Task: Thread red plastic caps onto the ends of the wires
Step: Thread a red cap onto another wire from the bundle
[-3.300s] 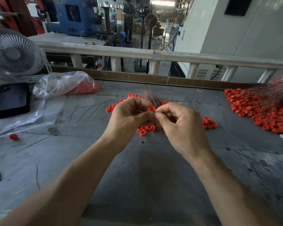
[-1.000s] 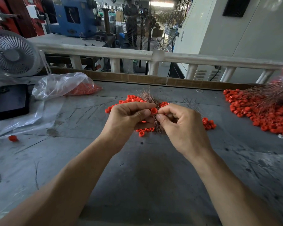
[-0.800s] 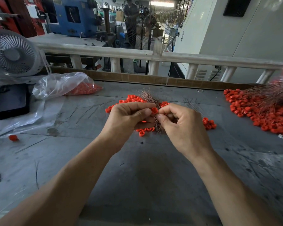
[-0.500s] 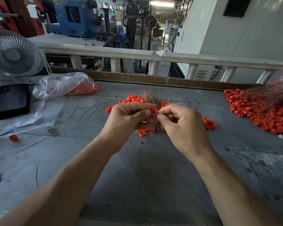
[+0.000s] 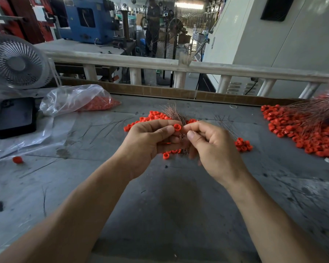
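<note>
The left hand (image 5: pixel 148 143) pinches one red cap (image 5: pixel 177 127) between thumb and forefinger, just above the bundle of wires (image 5: pixel 174 115). The right hand (image 5: pixel 210 147) pinches close beside the cap, seemingly on a wire too thin to see. Best keep the cap's hole steady, facing the wire end, and feed straight.

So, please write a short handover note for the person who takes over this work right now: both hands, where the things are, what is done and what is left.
Left hand: pinches one red cap and holds a bundle of copper wires.
Right hand: fingers curled, pinching at a wire end beside the cap; the wire itself is too thin to see.
Loose caps lie behind the hands, more in the plastic bag.
Done: capped wires piled on the right.
Left: this cap, then the remaining bundle.
</note>
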### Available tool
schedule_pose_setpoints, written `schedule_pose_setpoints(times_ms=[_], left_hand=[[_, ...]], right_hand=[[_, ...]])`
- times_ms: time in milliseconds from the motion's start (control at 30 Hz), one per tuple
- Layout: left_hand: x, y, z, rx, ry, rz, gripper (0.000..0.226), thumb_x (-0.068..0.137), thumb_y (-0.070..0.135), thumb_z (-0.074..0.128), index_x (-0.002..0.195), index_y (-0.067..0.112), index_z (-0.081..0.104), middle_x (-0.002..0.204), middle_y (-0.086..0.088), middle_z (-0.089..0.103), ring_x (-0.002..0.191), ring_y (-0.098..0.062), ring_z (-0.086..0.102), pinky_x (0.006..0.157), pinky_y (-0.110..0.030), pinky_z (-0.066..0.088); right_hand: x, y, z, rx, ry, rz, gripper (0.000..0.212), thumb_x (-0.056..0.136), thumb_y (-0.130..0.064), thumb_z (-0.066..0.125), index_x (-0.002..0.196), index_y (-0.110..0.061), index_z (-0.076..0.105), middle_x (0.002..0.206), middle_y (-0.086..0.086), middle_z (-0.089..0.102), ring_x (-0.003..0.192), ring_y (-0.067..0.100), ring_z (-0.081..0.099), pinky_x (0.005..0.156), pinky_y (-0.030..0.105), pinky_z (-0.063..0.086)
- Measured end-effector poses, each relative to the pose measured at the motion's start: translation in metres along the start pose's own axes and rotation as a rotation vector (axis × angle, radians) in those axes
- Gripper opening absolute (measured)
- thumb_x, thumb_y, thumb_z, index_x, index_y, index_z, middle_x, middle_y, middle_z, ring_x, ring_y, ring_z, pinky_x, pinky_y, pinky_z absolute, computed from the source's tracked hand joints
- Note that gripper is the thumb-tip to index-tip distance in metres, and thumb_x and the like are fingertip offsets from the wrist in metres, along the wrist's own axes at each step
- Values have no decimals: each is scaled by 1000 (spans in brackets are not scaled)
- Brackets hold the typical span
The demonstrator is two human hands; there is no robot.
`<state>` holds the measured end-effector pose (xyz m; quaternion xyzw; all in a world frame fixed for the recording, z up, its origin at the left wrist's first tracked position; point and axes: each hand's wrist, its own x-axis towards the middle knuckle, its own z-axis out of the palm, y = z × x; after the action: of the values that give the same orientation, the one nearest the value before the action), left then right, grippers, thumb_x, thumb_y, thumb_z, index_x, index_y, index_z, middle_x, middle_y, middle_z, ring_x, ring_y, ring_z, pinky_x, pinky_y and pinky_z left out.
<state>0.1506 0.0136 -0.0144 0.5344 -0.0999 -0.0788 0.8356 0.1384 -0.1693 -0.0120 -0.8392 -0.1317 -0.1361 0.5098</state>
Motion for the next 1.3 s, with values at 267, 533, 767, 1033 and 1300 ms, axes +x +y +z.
schedule_pose_setpoints(times_ms=[267,533,767,1033,1300], left_hand=[[-2,3,1,-66,-26,-57,27,87,10,64,111,-2,67,111,-24,73,87,-25,76,77,-34,64],[0,4,-4,-98,18,-90,26,85,11,68,108,-1,68,110,-26,73,95,-29,76,74,-30,61],[-1,4,-4,-88,41,-114,28,84,10,69,109,-3,68,110,-27,73,96,-30,76,73,-30,61],[-2,4,-2,-82,52,-120,29,84,10,70,108,-4,67,108,-27,73,92,-29,77,72,-30,62],[-1,2,-2,-72,54,-121,26,89,7,67,112,-6,66,108,-27,73,91,-29,77,71,-29,62]], right_hand=[[1,-2,0,225,-81,117,16,101,-15,60,110,-25,68,92,-2,78,66,24,76,35,24,40],[10,10,-12,125,207,194,15,98,-18,64,88,-25,72,79,-5,77,61,17,75,38,17,39],[18,46,-41,-484,238,317,17,88,-26,68,72,-30,69,74,-6,72,71,23,70,73,39,59],[20,48,-28,-534,182,283,10,84,-33,81,80,-34,71,67,-23,63,59,-8,55,49,12,32],[25,51,-14,-548,142,210,15,84,-31,81,81,-31,67,72,-13,66,73,14,63,68,32,50]])
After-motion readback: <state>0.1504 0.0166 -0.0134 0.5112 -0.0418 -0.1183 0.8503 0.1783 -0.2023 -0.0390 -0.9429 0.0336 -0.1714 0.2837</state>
